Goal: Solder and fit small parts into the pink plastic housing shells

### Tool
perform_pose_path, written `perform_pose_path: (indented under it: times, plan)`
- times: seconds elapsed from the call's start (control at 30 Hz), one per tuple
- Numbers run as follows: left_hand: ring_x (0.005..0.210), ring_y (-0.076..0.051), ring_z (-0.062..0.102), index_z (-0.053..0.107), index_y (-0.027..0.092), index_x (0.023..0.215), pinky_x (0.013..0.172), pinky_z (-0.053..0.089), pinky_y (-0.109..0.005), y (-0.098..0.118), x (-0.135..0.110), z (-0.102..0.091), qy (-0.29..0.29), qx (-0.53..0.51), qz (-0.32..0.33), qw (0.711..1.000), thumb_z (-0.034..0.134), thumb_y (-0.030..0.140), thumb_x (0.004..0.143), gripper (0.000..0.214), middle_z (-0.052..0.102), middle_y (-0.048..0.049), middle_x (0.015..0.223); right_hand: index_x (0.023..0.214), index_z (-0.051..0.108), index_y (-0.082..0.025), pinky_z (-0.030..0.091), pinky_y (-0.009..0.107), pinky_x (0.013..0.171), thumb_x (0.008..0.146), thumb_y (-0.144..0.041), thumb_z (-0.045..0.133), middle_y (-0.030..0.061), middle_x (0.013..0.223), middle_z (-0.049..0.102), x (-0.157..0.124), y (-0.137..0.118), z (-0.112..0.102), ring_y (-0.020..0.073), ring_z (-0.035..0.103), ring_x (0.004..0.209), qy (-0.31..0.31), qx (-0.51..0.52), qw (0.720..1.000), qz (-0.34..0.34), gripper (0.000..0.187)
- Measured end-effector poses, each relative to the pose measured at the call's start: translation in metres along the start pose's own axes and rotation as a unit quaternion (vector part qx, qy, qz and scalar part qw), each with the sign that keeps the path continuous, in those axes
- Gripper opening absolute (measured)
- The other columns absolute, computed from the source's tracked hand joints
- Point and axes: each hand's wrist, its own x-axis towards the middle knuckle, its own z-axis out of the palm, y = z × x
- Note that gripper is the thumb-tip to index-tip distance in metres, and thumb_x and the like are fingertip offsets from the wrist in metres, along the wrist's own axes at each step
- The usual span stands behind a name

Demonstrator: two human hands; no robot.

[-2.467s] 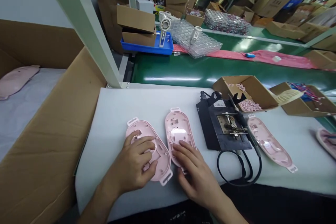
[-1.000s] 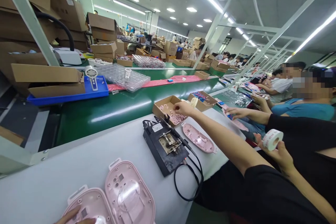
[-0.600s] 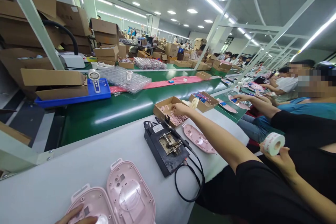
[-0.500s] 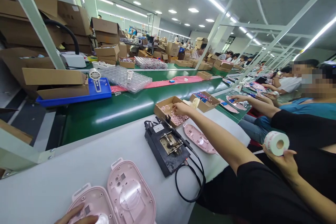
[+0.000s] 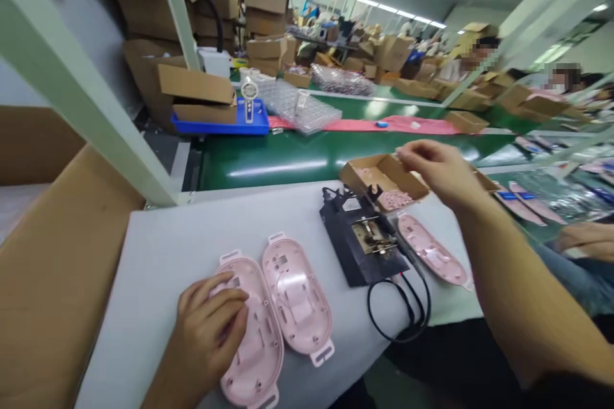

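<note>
My left hand (image 5: 211,326) rests over the left of two pink oval plastic shells (image 5: 261,358), its fingers loosely curved and apart. The other pink shell (image 5: 300,294) lies close alongside, inner face up. My right hand (image 5: 439,169) is raised above the near side of a cardboard box (image 5: 359,179) of small pink pieces (image 5: 396,199). Its thumb and forefinger are pinched together; whatever is between them is too small to make out. A black box-shaped device (image 5: 357,249) with a metal mechanism and cable stands between the hands. Right of it lies a third pink shell (image 5: 434,249).
Beyond the white work surface (image 5: 158,255) runs a green belt (image 5: 268,163). It bears a blue tray (image 5: 220,124), clear plastic packaging (image 5: 307,108) and a pink strip (image 5: 422,123). A metal post (image 5: 96,96) and an open carton (image 5: 62,255) flank the left. A co-worker's hand (image 5: 588,239) shows at right.
The view has swung left and down. My right hand has lifted out of the box of pink pieces. The neighbour's hand with the white tape roll has left the view.
</note>
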Motion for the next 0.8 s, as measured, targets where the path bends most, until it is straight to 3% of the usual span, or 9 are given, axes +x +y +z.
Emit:
perform_pose_path:
  times: [0.07, 0.1, 0.17, 0.2, 0.27, 0.33, 0.43, 0.67, 0.8]
  plan:
    - [0.118, -0.025, 0.061, 0.069, 0.025, 0.089, 0.104, 0.035, -0.046, 0.012, 0.006, -0.003, 0.019, -0.040, -0.055, 0.998, 0.054, 0.014, 0.097, 0.020, 0.076, 0.0009, 0.099, 0.092, 0.061, -0.025, 0.051, 0.030, 0.063, 0.102, -0.047, 0.055, 0.0054, 0.081, 0.066, -0.035, -0.046, -0.002, 0.0159, 0.063, 0.071, 0.027, 0.061, 0.998, -0.016, 0.025]
    - [0.118, -0.025, 0.061, 0.069, 0.024, 0.088, 0.104, 0.035, -0.046, 0.018, 0.011, -0.004, 0.028, -0.053, -0.071, 0.996, 0.053, 0.015, 0.098, 0.021, 0.076, 0.0013, 0.097, 0.091, 0.065, -0.027, 0.052, 0.031, 0.063, 0.099, -0.041, 0.062, 0.0052, 0.081, 0.068, -0.052, -0.070, 0.004, 0.0169, 0.064, 0.072, 0.010, 0.106, 0.993, -0.039, 0.017]
    - [0.118, -0.025, 0.061, 0.070, 0.024, 0.092, 0.104, 0.037, -0.046, 0.026, 0.022, -0.004, 0.021, -0.057, -0.074, 0.995, 0.054, 0.017, 0.099, 0.018, 0.075, 0.0014, 0.100, 0.089, 0.068, -0.028, 0.052, 0.030, 0.061, 0.099, -0.033, 0.061, 0.0023, 0.081, 0.069, -0.077, -0.112, 0.032, 0.0159, 0.063, 0.069, -0.165, 0.156, 0.968, -0.109, 0.012]
    - [0.119, -0.026, 0.060, 0.070, 0.023, 0.096, 0.104, 0.037, -0.047, 0.028, 0.029, -0.003, 0.008, -0.045, -0.063, 0.997, 0.055, 0.018, 0.099, 0.016, 0.075, 0.0007, 0.104, 0.090, 0.068, -0.027, 0.051, 0.029, 0.062, 0.099, -0.029, 0.059, 0.0016, 0.081, 0.070, -0.085, -0.128, 0.052, 0.0151, 0.063, 0.070, -0.219, 0.162, 0.957, -0.102, 0.013]
    - [0.123, -0.028, 0.058, 0.071, 0.021, 0.106, 0.106, 0.038, -0.049, 0.029, 0.042, 0.002, -0.019, -0.005, -0.040, 0.999, 0.055, 0.020, 0.098, 0.017, 0.073, -0.0024, 0.112, 0.089, 0.068, -0.023, 0.047, 0.027, 0.063, 0.099, -0.024, 0.057, 0.0008, 0.082, 0.070, -0.088, -0.144, 0.094, 0.0135, 0.062, 0.069, -0.269, 0.135, 0.951, -0.067, 0.015]
    - [0.125, -0.031, 0.056, 0.070, 0.017, 0.113, 0.106, 0.039, -0.052, 0.027, 0.051, 0.010, -0.036, 0.040, -0.030, 0.998, 0.054, 0.020, 0.098, 0.022, 0.072, -0.0063, 0.118, 0.083, 0.067, -0.020, 0.041, 0.025, 0.061, 0.098, -0.023, 0.057, -0.0002, 0.076, 0.069, -0.083, -0.146, 0.129, 0.0117, 0.058, 0.064, -0.284, 0.096, 0.954, -0.030, 0.019]
    - [0.124, -0.033, 0.057, 0.069, 0.015, 0.115, 0.105, 0.041, -0.055, 0.022, 0.057, 0.022, -0.045, 0.075, -0.031, 0.996, 0.053, 0.019, 0.097, 0.024, 0.070, -0.0088, 0.122, 0.073, 0.064, -0.018, 0.031, 0.025, 0.056, 0.096, -0.023, 0.057, -0.0009, 0.066, 0.065, -0.074, -0.139, 0.155, 0.0100, 0.049, 0.056, -0.296, 0.064, 0.953, -0.008, 0.024]
    - [0.124, -0.032, 0.057, 0.069, 0.016, 0.115, 0.106, 0.041, -0.054, 0.021, 0.049, 0.026, -0.026, 0.070, -0.022, 0.997, 0.052, 0.018, 0.099, 0.023, 0.070, -0.0084, 0.123, 0.067, 0.055, -0.018, 0.027, 0.028, 0.061, 0.094, -0.023, 0.058, 0.0024, 0.069, 0.063, -0.078, -0.137, 0.163, 0.0123, 0.047, 0.061, -0.291, 0.017, 0.956, -0.032, 0.027]
    - [0.125, -0.032, 0.057, 0.069, 0.020, 0.116, 0.105, 0.041, -0.054, 0.023, 0.048, 0.026, -0.046, 0.066, -0.007, 0.997, 0.054, 0.021, 0.100, 0.022, 0.071, -0.0074, 0.124, 0.087, 0.060, -0.018, 0.031, 0.028, 0.064, 0.095, -0.026, 0.062, 0.0059, 0.087, 0.069, -0.079, -0.133, 0.161, 0.0162, 0.055, 0.074, -0.271, 0.004, 0.962, -0.034, 0.012]
